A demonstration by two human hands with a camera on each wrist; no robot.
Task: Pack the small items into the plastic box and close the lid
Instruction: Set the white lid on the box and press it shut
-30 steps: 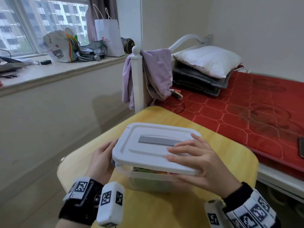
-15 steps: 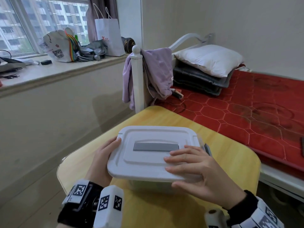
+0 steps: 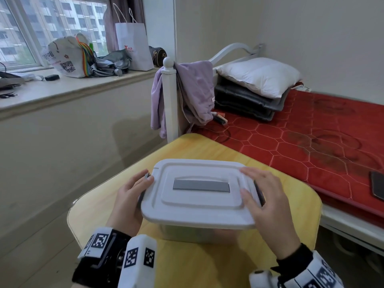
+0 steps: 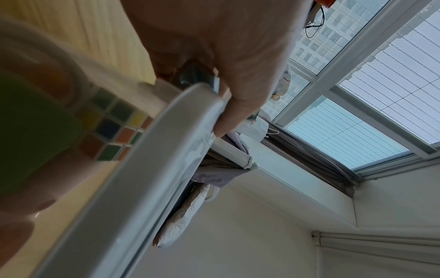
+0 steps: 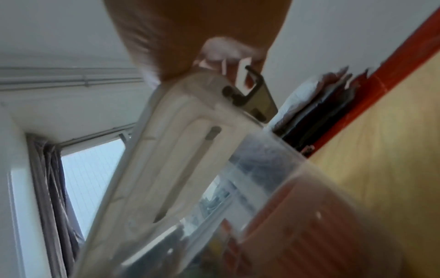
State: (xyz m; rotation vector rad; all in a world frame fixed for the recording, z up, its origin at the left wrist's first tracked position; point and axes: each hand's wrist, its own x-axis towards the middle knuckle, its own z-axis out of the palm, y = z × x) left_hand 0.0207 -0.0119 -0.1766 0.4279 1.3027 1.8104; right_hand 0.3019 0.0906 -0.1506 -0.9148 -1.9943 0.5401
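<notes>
Counting quick: one plastic box [image 3: 187,233] sitting on one tabletop [image 3: 207,265], one lid [image 3: 197,196] lying on top. One puzzle cube [image 4: 112,129] showing through the box wall. Two hands showing: left hand [image 3: 129,201], right hand [image 3: 268,206]. Two bags [image 3: 68,57] standing on the windowsill, one pillow [image 3: 259,75] lying on one bed [image 3: 311,138].

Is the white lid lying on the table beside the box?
No, the lid sits on top of the box, with both hands at its short ends.
</notes>
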